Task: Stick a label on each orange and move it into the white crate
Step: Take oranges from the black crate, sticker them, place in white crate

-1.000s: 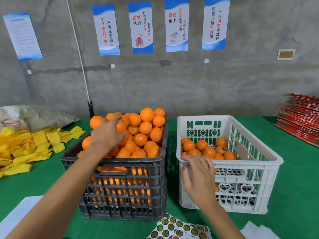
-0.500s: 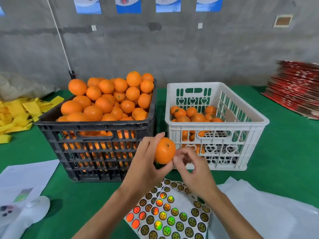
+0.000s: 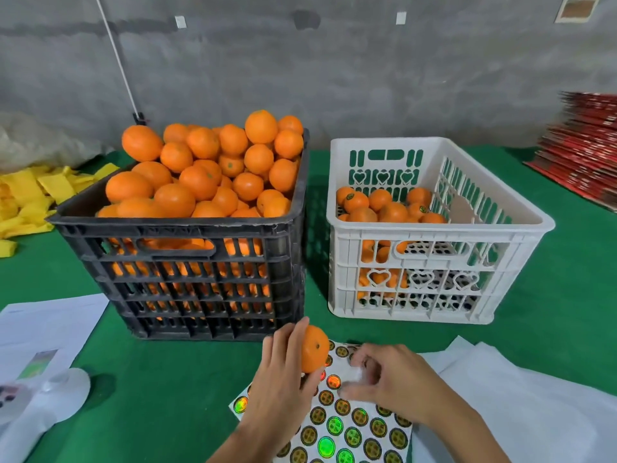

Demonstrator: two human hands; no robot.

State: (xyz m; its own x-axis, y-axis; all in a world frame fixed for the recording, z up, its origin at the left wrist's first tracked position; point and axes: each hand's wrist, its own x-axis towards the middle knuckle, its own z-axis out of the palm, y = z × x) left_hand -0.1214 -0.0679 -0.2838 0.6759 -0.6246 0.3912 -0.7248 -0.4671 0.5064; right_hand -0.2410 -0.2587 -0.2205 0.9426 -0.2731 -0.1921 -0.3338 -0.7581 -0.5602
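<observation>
Head cam: the left hand (image 3: 283,379) has dropped the orange (image 3: 314,349) from chest height down over the sticker sheet (image 3: 347,426), fingers wrapped round it. The right hand (image 3: 390,379) has left the fruit and pinches at a sticker, so labelling's next. The orange looks bare, stem dimple showing, white crate (image 3: 434,228) well apart.
</observation>
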